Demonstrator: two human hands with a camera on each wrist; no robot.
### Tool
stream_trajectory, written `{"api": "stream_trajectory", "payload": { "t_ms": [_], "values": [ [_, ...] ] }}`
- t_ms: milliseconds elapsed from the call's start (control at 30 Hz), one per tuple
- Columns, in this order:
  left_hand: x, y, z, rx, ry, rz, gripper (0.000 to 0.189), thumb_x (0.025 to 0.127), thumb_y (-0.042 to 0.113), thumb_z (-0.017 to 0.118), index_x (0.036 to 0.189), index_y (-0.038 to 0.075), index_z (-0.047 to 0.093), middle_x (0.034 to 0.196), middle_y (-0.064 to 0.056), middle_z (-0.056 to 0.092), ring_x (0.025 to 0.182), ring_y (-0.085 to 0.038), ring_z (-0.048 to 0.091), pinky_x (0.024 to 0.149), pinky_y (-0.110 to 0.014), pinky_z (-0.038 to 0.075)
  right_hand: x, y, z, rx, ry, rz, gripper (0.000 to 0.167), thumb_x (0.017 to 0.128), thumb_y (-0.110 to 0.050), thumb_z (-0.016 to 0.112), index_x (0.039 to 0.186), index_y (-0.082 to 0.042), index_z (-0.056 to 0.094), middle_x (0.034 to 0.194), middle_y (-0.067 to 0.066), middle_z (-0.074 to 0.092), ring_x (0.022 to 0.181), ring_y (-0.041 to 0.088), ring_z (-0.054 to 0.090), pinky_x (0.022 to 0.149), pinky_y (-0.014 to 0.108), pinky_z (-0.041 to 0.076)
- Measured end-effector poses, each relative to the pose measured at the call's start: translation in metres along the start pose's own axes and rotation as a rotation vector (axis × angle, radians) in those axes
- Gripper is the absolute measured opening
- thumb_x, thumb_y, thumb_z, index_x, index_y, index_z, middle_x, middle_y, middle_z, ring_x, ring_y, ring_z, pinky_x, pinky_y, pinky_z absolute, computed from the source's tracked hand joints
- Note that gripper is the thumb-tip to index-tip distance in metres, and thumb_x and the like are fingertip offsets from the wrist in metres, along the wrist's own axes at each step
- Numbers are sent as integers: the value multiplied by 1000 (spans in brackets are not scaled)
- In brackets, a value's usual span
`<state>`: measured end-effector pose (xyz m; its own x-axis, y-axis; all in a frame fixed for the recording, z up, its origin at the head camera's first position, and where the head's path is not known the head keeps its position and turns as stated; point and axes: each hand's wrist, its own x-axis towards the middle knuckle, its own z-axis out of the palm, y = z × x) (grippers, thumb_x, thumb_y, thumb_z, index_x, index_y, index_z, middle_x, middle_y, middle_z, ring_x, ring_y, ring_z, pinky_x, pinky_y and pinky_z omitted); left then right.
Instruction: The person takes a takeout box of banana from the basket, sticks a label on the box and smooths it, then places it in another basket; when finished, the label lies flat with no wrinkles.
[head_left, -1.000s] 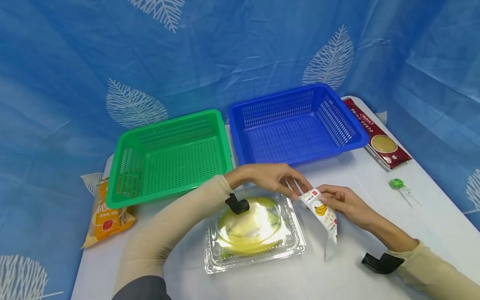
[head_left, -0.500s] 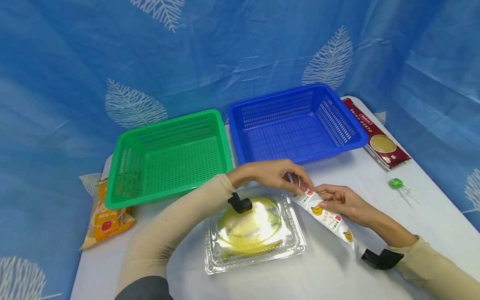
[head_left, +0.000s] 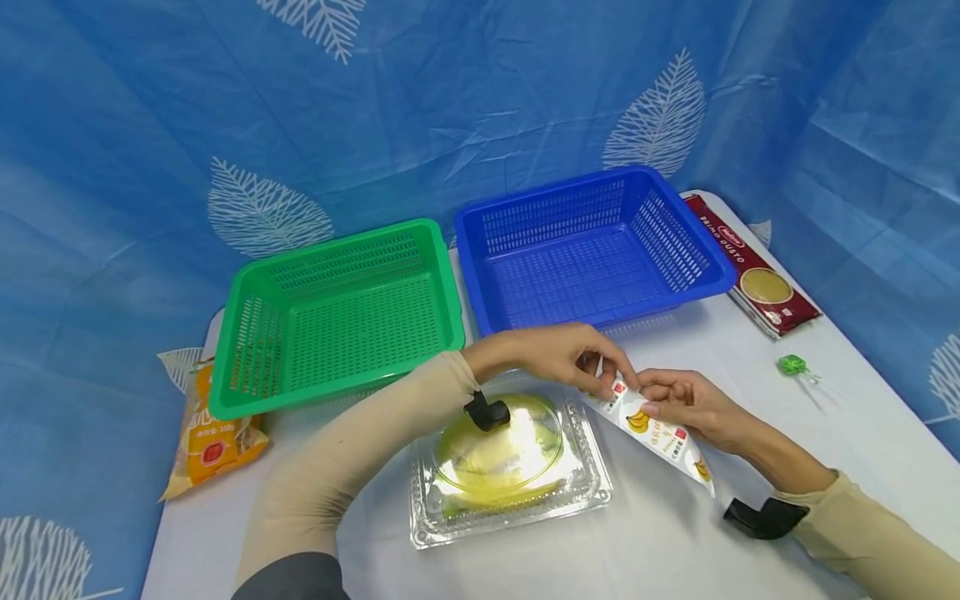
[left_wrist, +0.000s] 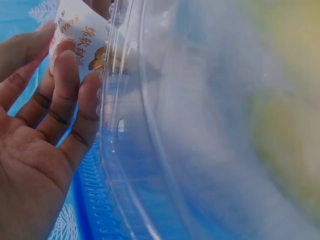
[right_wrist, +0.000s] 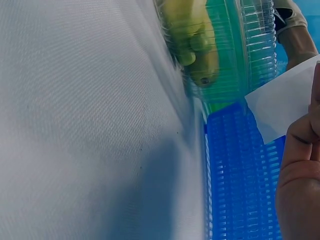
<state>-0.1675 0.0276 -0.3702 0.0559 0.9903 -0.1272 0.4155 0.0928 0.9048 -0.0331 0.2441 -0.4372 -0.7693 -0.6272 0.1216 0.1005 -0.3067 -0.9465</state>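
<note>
A white paper label strip (head_left: 663, 437) printed with bananas is held up between both hands, right of the clear plastic clamshell box (head_left: 585, 500). My left hand (head_left: 566, 354) pinches its upper left end. At its upper edge, my right hand (head_left: 693, 408) grips it between thumb and curled fingers, and the free end slants down to the right. In the right wrist view, the strip's plain back (right_wrist: 282, 102) shows. Yellow-green bananas (right_wrist: 192, 35) are inside the lidded box. The left wrist view shows the left fingers (left_wrist: 67, 75) at the label, beside the box's ridged edge.
Behind the hands stand a green basket (head_left: 352, 392) and a blue basket (head_left: 600, 312). An orange food bag (head_left: 213, 437) lies at the left. A dark red coffee pack (head_left: 757, 275) and a green-wrapped lollipop (head_left: 792, 365) lie at the right. A blue curtain surrounds the table.
The label's free end has swung from hanging almost straight down to slanting right, showing more of its print. The left hand has shifted slightly right. The box and baskets stay put.
</note>
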Motion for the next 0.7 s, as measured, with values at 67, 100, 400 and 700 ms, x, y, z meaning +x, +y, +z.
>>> {"api": "stream_trajectory", "payload": {
  "t_ms": [67,100,400,700],
  "values": [
    [0,1,0,21,3,-6,27,94,5,64,121,4,66,85,-7,66,56,-22,50,53,-20,42,0,0,0,-12,1,3,46,97,16,31,130,-4,55,111,5,73,89,8,69,71,20,58],
    [0,1,1,29,5,-7,26,94,5,64,120,4,67,85,-7,66,54,-18,48,52,-20,42,1,0,0,-20,-2,0,46,97,16,31,130,-3,55,111,5,73,89,8,69,71,20,58],
    [0,4,3,62,6,-55,19,92,9,68,111,9,67,86,-2,66,55,-10,43,53,-19,39,2,3,0,-42,-8,-12,50,95,19,32,131,-5,56,109,4,73,89,6,69,70,18,58],
    [0,4,4,36,11,-74,7,94,8,65,100,8,67,89,-1,68,55,-11,45,56,-24,46,-1,4,0,-46,9,1,49,94,19,34,129,-7,57,107,2,73,86,6,69,66,18,58]
  ]
}}
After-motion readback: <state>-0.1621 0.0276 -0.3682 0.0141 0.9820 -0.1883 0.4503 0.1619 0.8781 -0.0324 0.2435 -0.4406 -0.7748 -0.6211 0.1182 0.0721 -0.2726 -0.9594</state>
